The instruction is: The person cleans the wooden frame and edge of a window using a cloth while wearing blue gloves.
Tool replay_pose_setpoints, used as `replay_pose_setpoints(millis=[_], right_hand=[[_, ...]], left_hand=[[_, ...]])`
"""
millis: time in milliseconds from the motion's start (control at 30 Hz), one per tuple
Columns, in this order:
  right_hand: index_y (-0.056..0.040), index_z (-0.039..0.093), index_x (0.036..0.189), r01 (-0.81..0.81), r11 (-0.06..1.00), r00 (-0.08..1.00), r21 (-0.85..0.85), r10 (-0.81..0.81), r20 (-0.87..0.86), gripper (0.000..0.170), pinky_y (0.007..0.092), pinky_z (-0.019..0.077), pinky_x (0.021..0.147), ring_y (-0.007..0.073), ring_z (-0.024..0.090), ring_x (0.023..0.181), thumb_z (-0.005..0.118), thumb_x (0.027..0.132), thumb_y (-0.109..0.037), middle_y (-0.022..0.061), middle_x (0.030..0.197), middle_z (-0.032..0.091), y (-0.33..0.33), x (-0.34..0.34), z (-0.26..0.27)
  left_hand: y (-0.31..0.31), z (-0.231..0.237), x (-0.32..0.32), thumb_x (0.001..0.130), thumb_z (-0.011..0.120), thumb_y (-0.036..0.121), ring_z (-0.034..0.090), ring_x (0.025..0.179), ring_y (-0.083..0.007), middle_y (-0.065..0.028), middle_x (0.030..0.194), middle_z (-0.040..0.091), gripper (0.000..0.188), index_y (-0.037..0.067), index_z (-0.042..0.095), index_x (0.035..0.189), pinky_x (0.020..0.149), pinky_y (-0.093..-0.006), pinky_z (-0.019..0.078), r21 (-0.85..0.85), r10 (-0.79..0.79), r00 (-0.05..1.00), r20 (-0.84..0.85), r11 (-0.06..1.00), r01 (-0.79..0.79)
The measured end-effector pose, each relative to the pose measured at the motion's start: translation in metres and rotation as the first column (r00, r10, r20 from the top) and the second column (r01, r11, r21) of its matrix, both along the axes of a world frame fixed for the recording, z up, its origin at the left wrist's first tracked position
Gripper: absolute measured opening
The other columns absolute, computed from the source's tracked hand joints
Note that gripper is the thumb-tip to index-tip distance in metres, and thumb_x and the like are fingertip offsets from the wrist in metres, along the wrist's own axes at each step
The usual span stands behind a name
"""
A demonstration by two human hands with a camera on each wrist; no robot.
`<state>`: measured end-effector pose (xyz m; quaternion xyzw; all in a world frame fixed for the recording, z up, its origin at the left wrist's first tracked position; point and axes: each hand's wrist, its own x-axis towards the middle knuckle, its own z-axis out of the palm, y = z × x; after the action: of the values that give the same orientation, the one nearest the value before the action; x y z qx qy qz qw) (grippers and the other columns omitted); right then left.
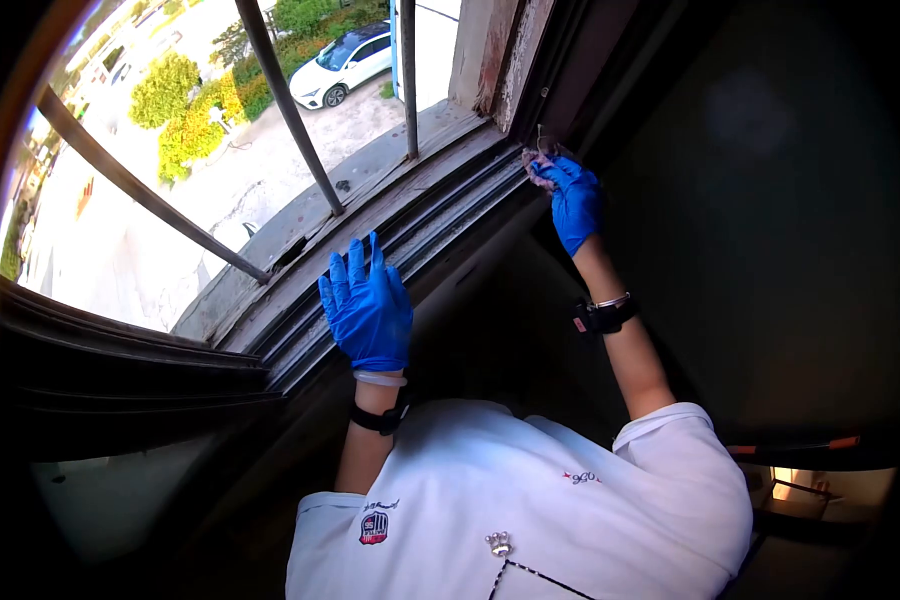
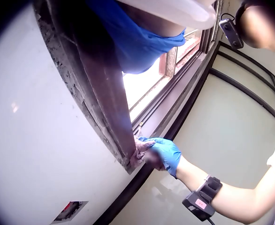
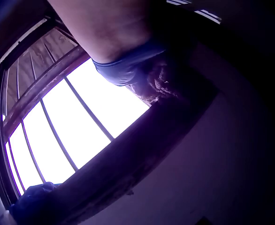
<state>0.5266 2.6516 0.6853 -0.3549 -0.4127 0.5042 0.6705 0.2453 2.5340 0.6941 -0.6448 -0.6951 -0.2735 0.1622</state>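
Both hands wear blue gloves. In the head view my right hand (image 1: pixel 576 204) grips a crumpled pinkish-grey cloth (image 1: pixel 540 170) at the right end of the window track. The left wrist view shows the cloth (image 2: pixel 138 152) pressed into the corner of the dark frame, with the gloved right hand (image 2: pixel 168 157) bunched around it. My left hand (image 1: pixel 368 312) rests on the grooved window track (image 1: pixel 432 225), its fingers extended toward the bars. Dark shadow hides part of the right hand and cloth in the right wrist view.
Metal bars (image 1: pixel 290 110) stand upright along the outer side of the window. Worn, peeling wood (image 1: pixel 490 60) forms the right side of the opening. Outside, far below, a white car (image 1: pixel 342 65) is parked by bushes. A pale wall (image 2: pixel 43 126) lies below the sill.
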Motion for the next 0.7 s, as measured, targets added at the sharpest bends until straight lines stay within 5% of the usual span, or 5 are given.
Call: replay_pose_setpoints(millis=[67, 167, 433, 633, 700], right_hand=[[0.0033, 0.061, 0.096, 0.236, 0.904, 0.860, 0.358, -0.366, 0.356, 0.017, 0.0259, 0.0456, 0.085, 0.0182, 0.058, 0.094, 0.050, 0.084, -0.001, 0.0100, 0.097, 0.062, -0.023, 0.004, -0.010], [0.0029, 0.058, 0.103, 0.272, 0.891, 0.753, 0.364, -0.432, 0.496, 0.021, 0.0274, 0.0433, 0.090, 0.0173, 0.056, 0.098, 0.047, 0.087, -0.002, 0.0103, 0.104, 0.061, -0.054, 0.009, -0.007], [-0.0004, 0.057, 0.114, 0.337, 0.941, 0.904, 0.040, -0.335, 0.265, 0.029, 0.0305, 0.0399, 0.095, 0.0199, 0.054, 0.107, 0.047, 0.087, -0.008, 0.0104, 0.118, 0.057, -0.091, 0.027, -0.011], [-0.0038, 0.055, 0.117, 0.238, 0.863, 0.651, 0.445, -0.482, 0.586, 0.029, 0.0301, 0.0343, 0.099, 0.0213, 0.043, 0.118, 0.048, 0.090, -0.011, 0.0096, 0.127, 0.047, -0.066, -0.021, 0.046], [-0.0046, 0.054, 0.119, 0.102, 0.900, 0.694, 0.423, -0.369, 0.618, 0.029, 0.0293, 0.0328, 0.101, 0.0192, 0.042, 0.119, 0.047, 0.091, -0.010, 0.0083, 0.129, 0.045, -0.039, -0.040, 0.021]], left_hand=[[0.003, 0.000, 0.001, 0.089, 0.045, 0.027, 0.044, 0.118, -0.0301, -0.0075, 0.125, 0.050, 0.038, 0.016, 0.051, 0.125, 0.101, -0.0456, 0.0285, -0.028, -0.015, 1.000, -0.001, 1.000, 0.015], [0.006, -0.001, 0.003, 0.089, 0.045, 0.028, 0.044, 0.118, -0.0295, -0.0063, 0.126, 0.050, 0.039, 0.017, 0.050, 0.126, 0.102, -0.0460, 0.0285, -0.050, -0.012, 1.000, -0.017, 0.999, 0.011], [0.005, 0.001, 0.003, 0.086, 0.050, 0.035, 0.044, 0.120, -0.0260, -0.0025, 0.127, 0.051, 0.047, 0.019, 0.046, 0.130, 0.106, -0.0448, 0.0223, -0.076, 0.012, 0.998, -0.060, 0.997, -0.017], [0.005, 0.001, 0.003, 0.083, 0.054, 0.043, 0.045, 0.119, -0.0261, -0.0030, 0.126, 0.052, 0.054, 0.019, 0.045, 0.131, 0.105, -0.0457, 0.0224, -0.065, -0.007, 0.999, -0.047, 0.998, 0.004], [0.005, 0.002, 0.003, 0.083, 0.054, 0.043, 0.045, 0.118, -0.0261, -0.0033, 0.126, 0.051, 0.054, 0.019, 0.045, 0.131, 0.105, -0.0459, 0.0229, -0.063, -0.011, 0.999, -0.038, 0.998, 0.008]])
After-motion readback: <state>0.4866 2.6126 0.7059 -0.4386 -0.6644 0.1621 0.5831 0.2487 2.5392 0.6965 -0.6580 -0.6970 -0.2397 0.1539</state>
